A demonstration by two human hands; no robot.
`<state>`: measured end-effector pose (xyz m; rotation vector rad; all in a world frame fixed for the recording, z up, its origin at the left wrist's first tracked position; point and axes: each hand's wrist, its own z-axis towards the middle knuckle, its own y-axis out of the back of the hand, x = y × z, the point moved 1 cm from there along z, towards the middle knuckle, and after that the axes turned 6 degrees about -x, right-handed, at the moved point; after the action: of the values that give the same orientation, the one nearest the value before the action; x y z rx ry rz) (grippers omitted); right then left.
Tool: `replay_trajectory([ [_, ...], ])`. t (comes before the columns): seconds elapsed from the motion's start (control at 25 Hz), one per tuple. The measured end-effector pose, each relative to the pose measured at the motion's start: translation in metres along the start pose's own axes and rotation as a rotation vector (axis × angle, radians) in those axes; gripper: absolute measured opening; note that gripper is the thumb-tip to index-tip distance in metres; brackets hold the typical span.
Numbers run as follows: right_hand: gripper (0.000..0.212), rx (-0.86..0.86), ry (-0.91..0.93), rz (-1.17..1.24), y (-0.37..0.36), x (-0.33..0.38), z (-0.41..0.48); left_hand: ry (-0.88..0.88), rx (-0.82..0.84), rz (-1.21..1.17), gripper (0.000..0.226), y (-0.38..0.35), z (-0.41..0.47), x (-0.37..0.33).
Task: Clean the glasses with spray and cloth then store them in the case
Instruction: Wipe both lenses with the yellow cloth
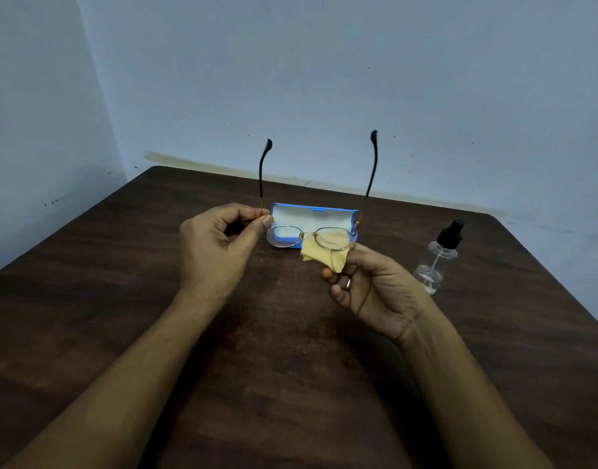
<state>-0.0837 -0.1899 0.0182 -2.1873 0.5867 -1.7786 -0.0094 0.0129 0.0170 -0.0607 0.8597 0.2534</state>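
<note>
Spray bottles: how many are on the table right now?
1. A single clear spray bottle with a black nozzle stands upright on the table, right of the right hand and the open case. None seems hidden.

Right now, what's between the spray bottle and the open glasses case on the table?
In the head view, the right hand holding the yellow cloth sits between the spray bottle and the blue case, raised over bare table.

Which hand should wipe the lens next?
Right, probably. The right hand already holds the yellow cloth against one lens of the glasses. The left hand pinches the frame at the other temple hinge, steadying it above the open case.
</note>
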Motion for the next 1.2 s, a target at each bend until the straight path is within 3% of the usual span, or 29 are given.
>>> replay_trajectory([
  [0.52, 0.03, -0.064, 0.112, -0.127, 0.009, 0.008, -0.001, 0.01, 0.04, 0.044, 0.008, 0.003, 0.001, 0.006],
  [0.68, 0.029, -0.25, 0.27, -0.142, 0.021, 0.017, 0.0, 0.052, 0.011, 0.078, 0.008, 0.009, 0.006, 0.015],
  [0.8, 0.032, -0.292, 0.306, -0.155, 0.023, 0.017, 0.001, 0.073, -0.008, 0.082, 0.007, 0.01, 0.008, 0.017],
  [1.04, 0.019, -0.194, 0.242, 0.043, 0.024, 0.02, 0.0, 0.124, -0.009, 0.061, 0.008, 0.009, 0.007, 0.02],
  [1.2, 0.015, -0.323, 0.315, -0.112, 0.028, 0.017, 0.003, 0.159, -0.001, 0.031, 0.005, 0.008, 0.006, 0.022],
])
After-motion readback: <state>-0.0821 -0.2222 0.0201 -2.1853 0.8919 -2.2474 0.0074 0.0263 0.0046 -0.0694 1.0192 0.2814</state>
